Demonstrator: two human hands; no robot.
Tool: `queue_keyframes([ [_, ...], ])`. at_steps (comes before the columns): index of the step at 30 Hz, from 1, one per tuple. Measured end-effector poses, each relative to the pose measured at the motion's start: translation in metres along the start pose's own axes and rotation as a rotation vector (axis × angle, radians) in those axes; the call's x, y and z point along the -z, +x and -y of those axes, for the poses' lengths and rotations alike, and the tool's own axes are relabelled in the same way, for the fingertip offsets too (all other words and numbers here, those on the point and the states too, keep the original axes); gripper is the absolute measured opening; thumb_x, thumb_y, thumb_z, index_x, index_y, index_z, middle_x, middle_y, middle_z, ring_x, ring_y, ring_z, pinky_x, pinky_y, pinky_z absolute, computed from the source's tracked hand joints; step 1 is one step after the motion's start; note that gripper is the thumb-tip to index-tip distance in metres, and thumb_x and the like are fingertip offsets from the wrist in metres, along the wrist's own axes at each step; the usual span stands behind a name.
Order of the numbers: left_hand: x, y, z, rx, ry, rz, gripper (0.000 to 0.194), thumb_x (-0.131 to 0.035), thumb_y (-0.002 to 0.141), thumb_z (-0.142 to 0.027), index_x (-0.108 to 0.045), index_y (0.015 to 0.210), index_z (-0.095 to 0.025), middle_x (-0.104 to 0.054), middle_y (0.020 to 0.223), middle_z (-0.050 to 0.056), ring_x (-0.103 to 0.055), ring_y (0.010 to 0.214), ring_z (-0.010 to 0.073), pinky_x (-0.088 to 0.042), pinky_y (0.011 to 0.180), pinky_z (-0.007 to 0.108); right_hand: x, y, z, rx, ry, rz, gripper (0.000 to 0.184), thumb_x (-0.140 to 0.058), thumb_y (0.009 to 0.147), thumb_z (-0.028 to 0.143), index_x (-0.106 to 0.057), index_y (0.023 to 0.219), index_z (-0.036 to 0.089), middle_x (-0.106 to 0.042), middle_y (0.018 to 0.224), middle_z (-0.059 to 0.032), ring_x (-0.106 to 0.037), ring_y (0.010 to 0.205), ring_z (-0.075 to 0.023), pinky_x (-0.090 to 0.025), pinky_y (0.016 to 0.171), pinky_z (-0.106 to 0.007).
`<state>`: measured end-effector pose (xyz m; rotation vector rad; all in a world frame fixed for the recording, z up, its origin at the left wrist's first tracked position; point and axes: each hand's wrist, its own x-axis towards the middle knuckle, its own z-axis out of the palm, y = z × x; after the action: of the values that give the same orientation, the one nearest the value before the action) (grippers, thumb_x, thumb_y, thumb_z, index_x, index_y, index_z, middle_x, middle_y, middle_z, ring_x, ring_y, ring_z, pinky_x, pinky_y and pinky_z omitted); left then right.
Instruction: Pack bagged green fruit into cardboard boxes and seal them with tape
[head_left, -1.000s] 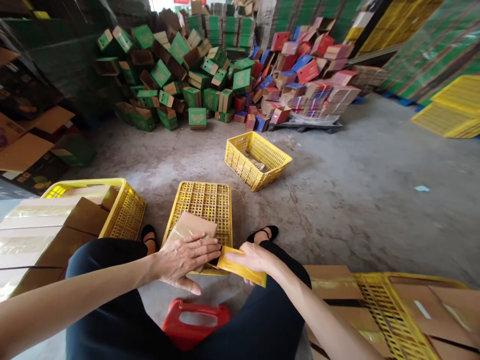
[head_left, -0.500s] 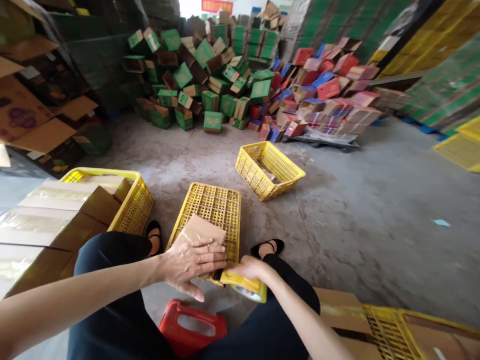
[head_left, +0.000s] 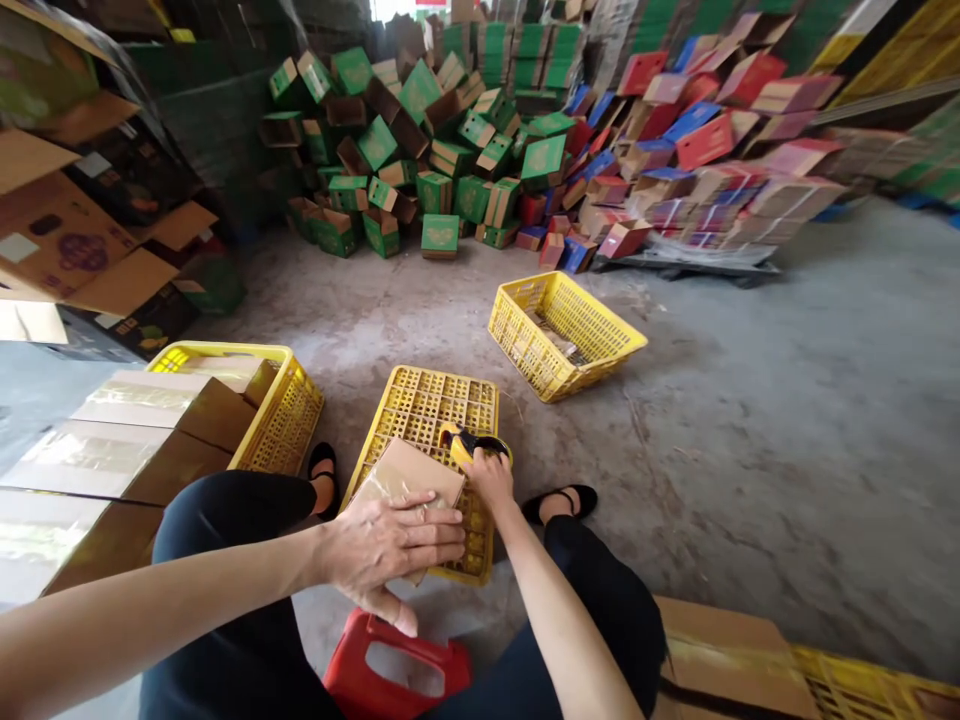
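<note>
A small cardboard box [head_left: 416,468] with clear tape across its top rests on an upturned yellow crate [head_left: 442,395] between my feet. My left hand [head_left: 390,545] lies flat over the near part of the box, fingers stretched out and thumb apart. Just right of the box, my right hand [head_left: 491,480] is wrapped round a yellow tape dispenser [head_left: 463,448], whose black end points away to the left. My fingers hide part of the dispenser. Near my knees, below the crate, is a red plastic object with a large opening [head_left: 360,660].
A yellow crate [head_left: 300,410] at left holds taped cartons [head_left: 135,400]. Another yellow basket [head_left: 570,375] stands ahead with scraps inside. Taped cartons [head_left: 727,650] lie at lower right. Green boxes [head_left: 440,237] and red and blue boxes [head_left: 705,142] are heaped at the back.
My right hand has carried the tape dispenser from the near edge of the box up to its far right side. My left hand stays on the box. The view has tilted down slightly.
</note>
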<state>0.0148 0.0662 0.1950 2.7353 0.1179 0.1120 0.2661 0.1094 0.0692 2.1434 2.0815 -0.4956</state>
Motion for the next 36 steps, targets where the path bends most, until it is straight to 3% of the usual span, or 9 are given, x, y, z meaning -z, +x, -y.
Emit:
queue_keyframes([
  [3, 0.002, 0.003, -0.001, 0.016, 0.001, -0.001, 0.089, -0.055, 0.1, -0.065, -0.027, 0.168, -0.016, -0.047, 0.163, 0.013, -0.033, 0.158, 0.0312, -0.012, 0.135, 0.048, -0.02, -0.001, 0.001, -0.005, 0.054, -0.057, 0.035, -0.052, 0.103, 0.026, -0.062, 0.134, 0.012, -0.073, 0.126, -0.0224, -0.063, 0.13, -0.03, -0.03, 0.125, -0.044],
  [6, 0.0, 0.004, -0.001, 0.015, -0.002, -0.004, 0.089, -0.053, 0.102, -0.066, -0.023, 0.169, -0.015, -0.042, 0.167, 0.013, -0.031, 0.159, 0.0302, -0.007, 0.135, 0.048, -0.024, -0.011, -0.005, -0.051, 0.104, -0.153, 0.047, -0.044, 0.105, 0.026, -0.051, 0.148, 0.009, -0.057, 0.151, -0.0255, -0.049, 0.146, -0.0325, -0.031, 0.125, -0.049],
  [10, -0.007, 0.001, 0.002, -0.005, -0.006, -0.036, 0.095, -0.053, 0.1, -0.068, -0.017, 0.17, -0.015, -0.036, 0.169, 0.014, -0.029, 0.16, 0.0311, -0.007, 0.135, 0.05, -0.009, -0.036, 0.002, -0.106, 0.528, -0.36, 0.056, -0.028, 0.108, 0.04, -0.047, 0.15, 0.008, -0.052, 0.157, -0.025, -0.047, 0.148, -0.0307, -0.036, 0.123, -0.049],
  [14, -0.011, -0.001, 0.007, -0.011, 0.017, -0.126, 0.102, -0.055, 0.098, -0.072, -0.016, 0.17, -0.012, -0.027, 0.172, 0.018, -0.023, 0.161, 0.0335, -0.017, 0.134, 0.049, 0.02, -0.079, 0.033, -0.085, 0.896, -0.421, 0.064, -0.019, 0.109, 0.051, -0.045, 0.153, 0.012, -0.049, 0.162, -0.0189, -0.045, 0.151, -0.0242, -0.034, 0.126, -0.042],
  [18, -0.01, -0.004, 0.009, 0.013, 0.021, -0.24, 0.097, -0.046, 0.101, -0.072, -0.016, 0.168, -0.008, -0.024, 0.173, 0.022, -0.021, 0.162, 0.0314, -0.024, 0.132, 0.045, 0.041, -0.129, 0.072, -0.108, 0.894, -0.471, 0.072, -0.007, 0.109, 0.054, -0.036, 0.159, 0.012, -0.038, 0.169, -0.0167, -0.032, 0.159, -0.0227, -0.03, 0.129, -0.04],
  [21, -0.012, -0.007, 0.011, 0.102, 0.0, -0.373, 0.082, -0.035, 0.108, -0.064, -0.022, 0.166, -0.007, -0.033, 0.17, 0.022, -0.031, 0.159, 0.0279, -0.031, 0.13, 0.042, 0.033, -0.151, 0.099, -0.09, 0.859, -0.545, 0.075, -0.006, 0.108, 0.055, -0.03, 0.163, 0.011, -0.028, 0.174, -0.0157, -0.025, 0.162, -0.0233, -0.023, 0.132, -0.044],
  [25, -0.023, -0.008, 0.014, 0.304, 0.028, -0.544, 0.062, -0.023, 0.113, -0.046, -0.029, 0.164, -0.011, -0.05, 0.161, 0.019, -0.05, 0.149, 0.0246, -0.043, 0.123, 0.041, 0.0, -0.148, 0.127, 0.019, 0.834, -0.61, 0.082, -0.017, 0.106, 0.065, -0.029, 0.166, 0.009, -0.02, 0.176, -0.0161, -0.015, 0.164, -0.0288, -0.023, 0.132, -0.051],
  [31, -0.033, 0.0, 0.015, 0.512, 0.153, -0.794, 0.056, -0.028, 0.112, -0.043, -0.044, 0.157, -0.015, -0.059, 0.154, 0.016, -0.053, 0.147, 0.0252, -0.039, 0.126, 0.047, -0.026, -0.125, 0.135, 0.012, 0.9, -0.811, 0.082, -0.026, 0.106, 0.067, -0.022, 0.169, 0.014, -0.031, 0.172, -0.0184, -0.029, 0.16, -0.0312, -0.035, 0.126, -0.052],
  [36, -0.028, 0.003, 0.008, 0.683, 0.046, -0.864, 0.055, -0.03, 0.111, -0.044, -0.051, 0.153, -0.016, -0.06, 0.153, 0.015, -0.054, 0.146, 0.0252, -0.039, 0.127, 0.046, -0.021, -0.128, 0.131, 0.051, 0.947, -0.784, 0.077, -0.017, 0.108, 0.063, -0.014, 0.17, 0.017, -0.047, 0.163, -0.019, -0.053, 0.146, -0.0303, -0.051, 0.112, -0.047],
])
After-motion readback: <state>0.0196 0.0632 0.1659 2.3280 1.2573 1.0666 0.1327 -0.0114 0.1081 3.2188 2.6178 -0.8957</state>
